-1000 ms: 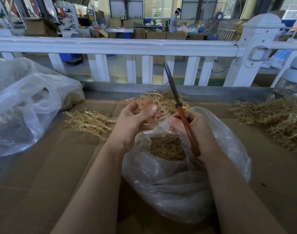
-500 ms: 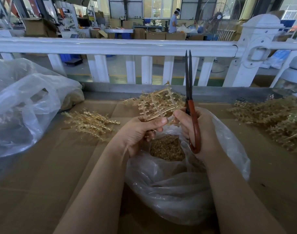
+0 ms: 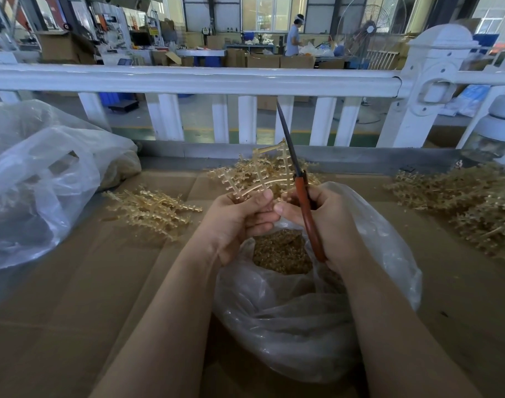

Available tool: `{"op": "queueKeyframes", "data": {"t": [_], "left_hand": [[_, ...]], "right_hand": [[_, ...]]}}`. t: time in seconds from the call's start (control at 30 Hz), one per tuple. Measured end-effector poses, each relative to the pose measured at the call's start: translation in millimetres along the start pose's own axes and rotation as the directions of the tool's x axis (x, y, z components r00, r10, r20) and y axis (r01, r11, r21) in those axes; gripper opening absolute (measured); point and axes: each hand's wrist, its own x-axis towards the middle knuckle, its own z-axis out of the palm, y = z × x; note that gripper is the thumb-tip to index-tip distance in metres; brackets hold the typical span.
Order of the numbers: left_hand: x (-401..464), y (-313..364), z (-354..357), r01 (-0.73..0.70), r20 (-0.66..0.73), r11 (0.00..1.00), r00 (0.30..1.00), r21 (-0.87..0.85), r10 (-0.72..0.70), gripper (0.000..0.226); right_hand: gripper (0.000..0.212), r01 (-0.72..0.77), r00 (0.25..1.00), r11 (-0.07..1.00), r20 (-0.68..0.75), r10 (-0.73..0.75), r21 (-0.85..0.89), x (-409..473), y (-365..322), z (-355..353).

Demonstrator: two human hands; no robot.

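At the middle of the near edge of the bench, a clear bag sits slumped with its mouth open upward. It lies directly under both hands, probably so that whatever is snipped off falls straight in. A heap of small golden bits already lies in its hollow.

Just above the bag's mouth, the left hand holds the golden plastic frame. Its fingers are curled round the frame's lower end and the thumb is pressed on top. The frame stands upright and fans away from the person, which leaves its rungs and studs open to the blades.

The right hand touches the left at the fingertips. Its fingers are wrapped round the red handles of the scissors. The dark blades look closed, point up and away, and lie against the frame's right side. This looks like a pause between cuts, with the frame being turned to offer its next branch.

Further in, a small pile of frames lies left of the hands, within easy reach. A second heap lies behind the held frame. A larger tangle spreads along the right edge.

A larger plastic bag sags over the left edge, and its contents are hard to make out. A jar stands at the far right corner.

A white railing runs along the far edge. Beyond it, a person stands at another workplace.
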Motion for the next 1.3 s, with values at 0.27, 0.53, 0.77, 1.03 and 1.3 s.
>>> {"op": "queueKeyframes", "data": {"t": [0.27, 0.53, 0.77, 1.03, 1.3], "left_hand": [[1, 2, -7, -0.022, -0.037, 0.994, 0.999, -0.106, 0.018, 0.008], [5, 5, -12, -0.118, -0.182, 0.96, 0.981, -0.254, 0.072, 0.024], [4, 9, -19, -0.162, -0.203, 0.967, 0.972, -0.198, 0.121, 0.023], [2, 11, -17, -0.24, -0.264, 0.958, 0.945, -0.156, 0.194, 0.016], [3, 9, -16, -0.273, -0.228, 0.957, 0.942, -0.099, 0.246, 0.043]], "right_hand": [[0.033, 0.034, 0.999, 0.995, 0.003, -0.034, -0.095, 1, 2, 1], [0.053, 0.168, 0.986, 0.93, 0.072, -0.153, -0.327, -5, 4, 3], [0.06, 0.178, 0.984, 0.761, 0.117, -0.134, -0.624, -5, 11, 1], [0.055, 0.241, 0.966, 0.648, 0.116, -0.23, -0.722, -6, 12, -2], [0.08, 0.226, 0.956, 0.552, 0.072, -0.286, -0.803, -5, 10, -1]]}}
